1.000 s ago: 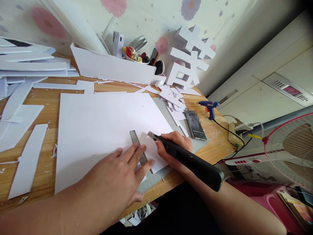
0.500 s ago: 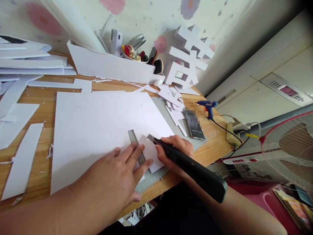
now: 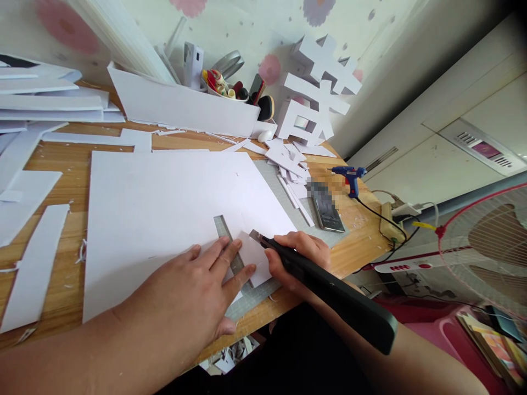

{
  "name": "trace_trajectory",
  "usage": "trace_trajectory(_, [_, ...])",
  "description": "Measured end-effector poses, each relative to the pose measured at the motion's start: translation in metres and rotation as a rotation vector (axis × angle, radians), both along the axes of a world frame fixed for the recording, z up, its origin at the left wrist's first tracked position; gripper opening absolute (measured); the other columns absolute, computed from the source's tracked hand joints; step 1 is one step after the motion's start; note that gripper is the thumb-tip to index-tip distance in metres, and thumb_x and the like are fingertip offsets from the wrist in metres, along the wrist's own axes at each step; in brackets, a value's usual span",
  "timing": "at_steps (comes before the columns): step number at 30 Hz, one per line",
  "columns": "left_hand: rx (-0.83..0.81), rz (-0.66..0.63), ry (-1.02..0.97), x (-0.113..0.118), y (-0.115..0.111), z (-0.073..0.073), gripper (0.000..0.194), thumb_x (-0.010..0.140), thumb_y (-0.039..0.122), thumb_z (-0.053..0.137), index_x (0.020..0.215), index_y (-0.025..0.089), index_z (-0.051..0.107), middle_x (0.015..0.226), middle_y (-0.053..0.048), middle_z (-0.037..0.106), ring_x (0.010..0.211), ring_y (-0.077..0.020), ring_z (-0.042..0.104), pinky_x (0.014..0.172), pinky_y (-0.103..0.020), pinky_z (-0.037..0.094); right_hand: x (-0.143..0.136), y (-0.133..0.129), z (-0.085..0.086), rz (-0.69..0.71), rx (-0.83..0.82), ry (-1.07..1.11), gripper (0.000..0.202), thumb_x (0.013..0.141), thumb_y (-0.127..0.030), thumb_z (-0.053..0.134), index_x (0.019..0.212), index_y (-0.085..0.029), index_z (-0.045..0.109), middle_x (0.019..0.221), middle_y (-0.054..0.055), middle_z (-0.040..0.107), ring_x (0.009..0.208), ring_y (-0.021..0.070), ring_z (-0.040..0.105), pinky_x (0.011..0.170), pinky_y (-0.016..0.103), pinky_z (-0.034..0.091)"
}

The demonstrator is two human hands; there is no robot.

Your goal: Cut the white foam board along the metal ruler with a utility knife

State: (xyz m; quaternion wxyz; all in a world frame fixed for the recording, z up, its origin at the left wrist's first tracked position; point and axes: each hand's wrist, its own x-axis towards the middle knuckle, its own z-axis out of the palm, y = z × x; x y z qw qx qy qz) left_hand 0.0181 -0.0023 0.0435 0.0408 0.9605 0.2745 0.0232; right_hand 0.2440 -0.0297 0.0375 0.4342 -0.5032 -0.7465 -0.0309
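Note:
My left hand point(image 3: 193, 285) lies with fingers spread on a large white board point(image 3: 164, 192). Its fingertips cross a narrow slot point(image 3: 220, 226) in the board, where grey cutting mat appears to show through. In my right hand point(image 3: 302, 255) is a black utility knife point(image 3: 333, 293), its handle slanting back toward my forearm. The blade points at the board just right of the slot; whether it touches the surface I cannot tell. Beneath the board, the grey cutting mat point(image 3: 257, 293) shows along the right and front edges.
Past the board lie white scraps point(image 3: 288, 162), a phone point(image 3: 327, 208) and a blue glue gun point(image 3: 349, 178). White cut-out shapes point(image 3: 307, 120) lean on the wall beside a long white box point(image 3: 189, 107). Board pieces point(image 3: 37, 263) cover the left. A fan point(image 3: 489, 241) stands right.
My right hand and the knife have shifted slightly right, the handle's end lower and closer. My left hand stays spread over the slot. The whole view has moved a little.

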Motion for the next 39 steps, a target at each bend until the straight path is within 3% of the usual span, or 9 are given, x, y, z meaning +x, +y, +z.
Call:
trace_trajectory(21, [0.097, -0.028, -0.110, -0.003, 0.002, -0.004, 0.078, 0.069, 0.065, 0.086, 0.136, 0.031, 0.066, 0.146, -0.018, 0.060, 0.129, -0.0425, 0.062, 0.094, -0.059, 0.061, 0.012, -0.009, 0.010, 0.122, -0.043, -0.039, 0.012, 0.086, -0.021, 0.069, 0.093, -0.024, 0.061, 0.060, -0.005, 0.062, 0.046, 0.0110, 0.055, 0.047, 0.023, 0.045])
trace_trajectory(33, [0.148, -0.040, -0.144, -0.001, 0.003, -0.003, 0.076, 0.067, 0.068, 0.087, 0.130, 0.030, 0.071, 0.139, -0.018, 0.066, 0.125, -0.0406, 0.066, 0.088, -0.055, 0.064, 0.012, -0.016, 0.013, 0.142, -0.047, -0.049, 0.013, 0.084, -0.018, 0.067, 0.091, -0.024, 0.058, 0.059, -0.005, 0.062, 0.046, 0.0114, 0.058, 0.045, 0.022, 0.044])
trace_trajectory(39, [0.176, -0.045, -0.146, -0.002, 0.003, -0.003, 0.073, 0.067, 0.069, 0.086, 0.127, 0.029, 0.074, 0.137, -0.019, 0.067, 0.124, -0.0398, 0.066, 0.089, -0.051, 0.062, 0.012, -0.026, 0.024, 0.089, -0.043, -0.171, 0.012, 0.086, -0.019, 0.065, 0.094, -0.025, 0.057, 0.059, -0.005, 0.060, 0.045, 0.0122, 0.057, 0.047, 0.024, 0.049])
